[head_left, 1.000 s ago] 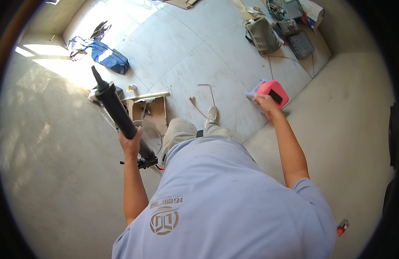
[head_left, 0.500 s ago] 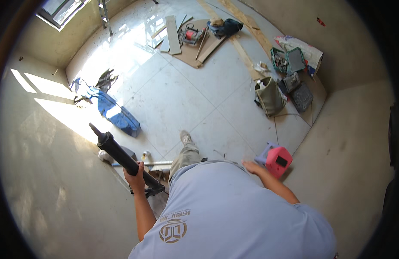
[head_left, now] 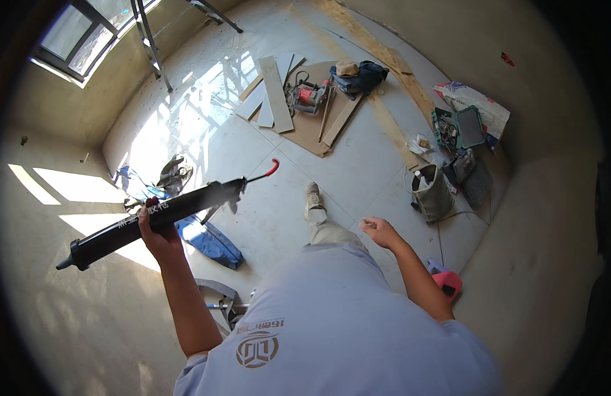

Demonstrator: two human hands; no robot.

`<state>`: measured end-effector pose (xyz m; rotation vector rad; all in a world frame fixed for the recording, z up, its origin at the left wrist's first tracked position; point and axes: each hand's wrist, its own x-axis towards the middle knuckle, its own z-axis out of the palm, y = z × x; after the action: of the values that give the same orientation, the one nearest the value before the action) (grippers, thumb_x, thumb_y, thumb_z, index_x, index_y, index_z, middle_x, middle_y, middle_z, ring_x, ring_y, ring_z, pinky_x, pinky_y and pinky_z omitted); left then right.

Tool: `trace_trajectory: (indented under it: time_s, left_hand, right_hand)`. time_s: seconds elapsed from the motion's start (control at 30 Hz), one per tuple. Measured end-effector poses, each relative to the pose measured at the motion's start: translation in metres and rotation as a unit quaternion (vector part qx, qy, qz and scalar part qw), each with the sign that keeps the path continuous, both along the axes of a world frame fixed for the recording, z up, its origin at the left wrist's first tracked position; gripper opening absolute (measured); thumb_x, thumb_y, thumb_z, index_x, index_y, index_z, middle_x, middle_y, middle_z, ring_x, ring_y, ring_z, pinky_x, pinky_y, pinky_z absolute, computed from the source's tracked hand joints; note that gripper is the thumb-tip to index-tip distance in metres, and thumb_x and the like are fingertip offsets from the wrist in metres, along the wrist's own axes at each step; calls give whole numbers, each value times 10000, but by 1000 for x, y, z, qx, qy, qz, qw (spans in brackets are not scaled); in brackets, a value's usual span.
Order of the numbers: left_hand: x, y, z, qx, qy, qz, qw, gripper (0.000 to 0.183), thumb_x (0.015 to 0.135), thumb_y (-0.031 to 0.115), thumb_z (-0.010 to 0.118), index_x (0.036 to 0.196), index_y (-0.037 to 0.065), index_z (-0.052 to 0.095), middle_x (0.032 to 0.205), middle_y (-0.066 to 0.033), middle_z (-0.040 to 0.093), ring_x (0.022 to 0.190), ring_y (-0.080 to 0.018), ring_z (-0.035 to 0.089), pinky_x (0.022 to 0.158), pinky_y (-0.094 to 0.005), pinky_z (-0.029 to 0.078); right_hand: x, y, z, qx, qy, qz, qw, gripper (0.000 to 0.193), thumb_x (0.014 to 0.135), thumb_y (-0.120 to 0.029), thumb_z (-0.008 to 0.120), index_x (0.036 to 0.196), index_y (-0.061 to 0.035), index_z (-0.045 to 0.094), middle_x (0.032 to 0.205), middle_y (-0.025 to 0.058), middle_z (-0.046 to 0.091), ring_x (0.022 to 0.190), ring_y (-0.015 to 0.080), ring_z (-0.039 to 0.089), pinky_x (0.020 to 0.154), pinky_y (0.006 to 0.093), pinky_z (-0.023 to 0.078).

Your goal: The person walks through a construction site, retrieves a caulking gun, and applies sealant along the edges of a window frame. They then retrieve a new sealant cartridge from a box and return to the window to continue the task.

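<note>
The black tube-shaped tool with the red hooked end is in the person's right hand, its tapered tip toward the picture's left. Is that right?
Wrong side: the head view shows the black tube-shaped tool in the person's left hand. The red hooked end and leftward tapered tip are as you said.

The tubular gun (head_left: 193, 203) is black, its hook (head_left: 273, 167) red; the left bag (head_left: 213, 245) blue; the shirt (head_left: 358, 323) pale blue, its emblem (head_left: 257, 350) gold.
</note>
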<state>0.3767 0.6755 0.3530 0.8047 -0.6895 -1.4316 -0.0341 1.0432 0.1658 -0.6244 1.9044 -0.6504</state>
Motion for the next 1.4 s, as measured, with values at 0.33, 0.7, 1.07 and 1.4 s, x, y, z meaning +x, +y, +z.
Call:
trace_trajectory:
  time_s: [0.33,0.7,1.07,1.4]
  left_hand:
    - [-90,-149,41,219,70,-60,971,330,924,370,673,1179,163,636,1265,-62,663,1169,-254,628,995,-536,516]
    - [-121,-417,24,90,168,-171,967,316,869,94,660,1173,179,634,1403,-97,573,1375,-334,483,1134,-515,405]
    - [-166,-713,95,-36,-13,-293,955,459,1026,400,579,1353,88,498,1350,-145,594,1257,-296,585,978,-528,539]
    - [-257,-949,105,27,-68,-295,953,393,1019,343,613,1276,63,516,1252,-153,643,1162,-294,641,939,-536,572]
  right_hand:
    - [-7,-405,71,-210,-61,298,929,998,758,-634,782,1517,-92,428,1488,190,491,1398,346,433,1181,424,311]
    - [18,-673,75,-184,-438,202,857,511,996,-298,652,1404,-47,476,1282,185,657,998,267,731,847,393,609]
    - [-24,-875,74,-408,-421,41,809,696,907,-357,750,1397,55,476,1291,264,644,1209,402,631,1071,534,462]
    - [-116,-1107,93,-438,-315,79,838,577,935,-218,698,1417,18,487,1300,238,646,1202,371,640,1073,517,456]
